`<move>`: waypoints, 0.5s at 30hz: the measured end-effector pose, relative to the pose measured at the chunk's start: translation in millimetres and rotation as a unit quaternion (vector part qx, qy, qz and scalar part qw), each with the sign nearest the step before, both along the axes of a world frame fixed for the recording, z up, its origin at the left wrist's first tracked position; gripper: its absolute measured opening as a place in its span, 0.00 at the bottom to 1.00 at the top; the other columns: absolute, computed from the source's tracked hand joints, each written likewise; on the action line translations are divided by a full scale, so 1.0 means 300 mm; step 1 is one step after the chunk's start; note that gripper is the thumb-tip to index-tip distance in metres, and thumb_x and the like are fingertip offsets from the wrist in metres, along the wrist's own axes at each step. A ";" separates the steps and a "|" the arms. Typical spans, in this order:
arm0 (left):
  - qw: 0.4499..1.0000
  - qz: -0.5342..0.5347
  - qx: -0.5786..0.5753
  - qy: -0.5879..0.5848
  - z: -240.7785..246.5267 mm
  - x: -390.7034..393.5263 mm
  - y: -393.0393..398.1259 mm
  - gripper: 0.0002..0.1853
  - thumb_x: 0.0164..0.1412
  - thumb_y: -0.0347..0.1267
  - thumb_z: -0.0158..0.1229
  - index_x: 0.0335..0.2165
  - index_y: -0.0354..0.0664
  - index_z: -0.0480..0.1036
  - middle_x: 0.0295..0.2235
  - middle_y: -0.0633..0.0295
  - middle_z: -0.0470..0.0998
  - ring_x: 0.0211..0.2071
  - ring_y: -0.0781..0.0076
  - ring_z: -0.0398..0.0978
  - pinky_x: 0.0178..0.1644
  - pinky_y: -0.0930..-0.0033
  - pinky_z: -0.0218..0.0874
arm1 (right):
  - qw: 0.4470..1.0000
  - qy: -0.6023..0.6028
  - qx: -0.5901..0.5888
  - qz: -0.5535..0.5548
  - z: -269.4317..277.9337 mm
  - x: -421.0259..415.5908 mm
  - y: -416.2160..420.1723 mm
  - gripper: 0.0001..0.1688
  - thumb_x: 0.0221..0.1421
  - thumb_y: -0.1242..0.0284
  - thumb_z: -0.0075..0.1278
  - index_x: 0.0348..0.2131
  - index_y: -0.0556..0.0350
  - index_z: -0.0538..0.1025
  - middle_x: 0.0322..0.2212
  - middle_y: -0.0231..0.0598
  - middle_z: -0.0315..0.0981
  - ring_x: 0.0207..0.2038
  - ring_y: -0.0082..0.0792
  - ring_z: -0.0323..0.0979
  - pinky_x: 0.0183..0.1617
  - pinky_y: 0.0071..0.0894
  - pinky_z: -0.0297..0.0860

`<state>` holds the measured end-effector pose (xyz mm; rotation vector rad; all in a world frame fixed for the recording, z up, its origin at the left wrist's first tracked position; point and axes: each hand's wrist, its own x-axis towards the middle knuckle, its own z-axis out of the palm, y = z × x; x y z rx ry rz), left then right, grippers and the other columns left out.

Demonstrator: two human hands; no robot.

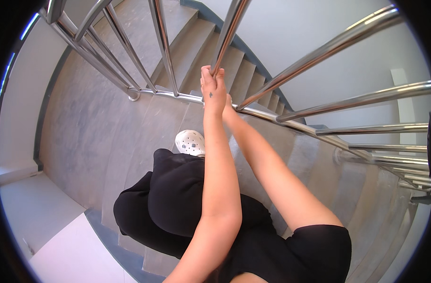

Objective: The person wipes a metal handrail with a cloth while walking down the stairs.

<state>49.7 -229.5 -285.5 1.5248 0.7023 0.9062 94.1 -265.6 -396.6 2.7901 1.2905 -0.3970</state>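
Observation:
My left hand [214, 85] is wrapped around a shiny metal baluster [227, 33] of the stair railing, fingers on one side and thumb on the other. Just below it, my right hand [229, 100] is at the foot of the same baluster. My left wrist hides most of that hand, so its grip does not show. The bottom rail [258, 113] passes close beneath both hands. Black-clothed legs [176, 194] are folded below my arms, and one white perforated clog [190, 142] rests on the stair near the railing.
More metal balusters [321, 58] stand to the right, others [164, 46] to the left. Beyond the railing, a lower flight of steps [215, 53] runs alongside a white wall [293, 39]. A grey landing [84, 106] spreads out at left. Further steps [353, 194] lie at right.

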 end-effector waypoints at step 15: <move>0.996 -0.052 -0.072 -0.012 0.041 -0.011 -0.041 0.20 0.65 0.37 0.50 0.51 0.37 0.61 0.44 0.51 0.71 0.45 0.53 0.69 0.50 0.60 0.59 | 0.866 -0.407 0.068 0.283 0.055 -0.051 -0.531 0.27 0.50 0.73 0.43 0.51 0.62 0.70 0.56 0.41 0.63 0.59 0.36 0.61 0.66 0.37 0.52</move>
